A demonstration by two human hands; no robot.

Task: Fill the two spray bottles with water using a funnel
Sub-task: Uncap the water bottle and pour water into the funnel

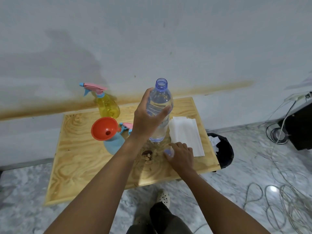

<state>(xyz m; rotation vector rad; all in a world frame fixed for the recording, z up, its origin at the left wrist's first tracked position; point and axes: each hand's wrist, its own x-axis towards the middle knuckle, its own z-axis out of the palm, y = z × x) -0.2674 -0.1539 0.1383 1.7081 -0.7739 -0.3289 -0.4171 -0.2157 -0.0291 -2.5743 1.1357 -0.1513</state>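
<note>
Two spray bottles stand at the far left of the worktop: the yellow spray bottle by the wall and, nearer, the blue spray bottle with the orange funnel seated in its neck (its pink trigger head lies just behind). The left hand grips the uncapped water bottle upright. The right hand rests on the worktop, its fingers pinching the blue cap, beside folded white paper.
</note>
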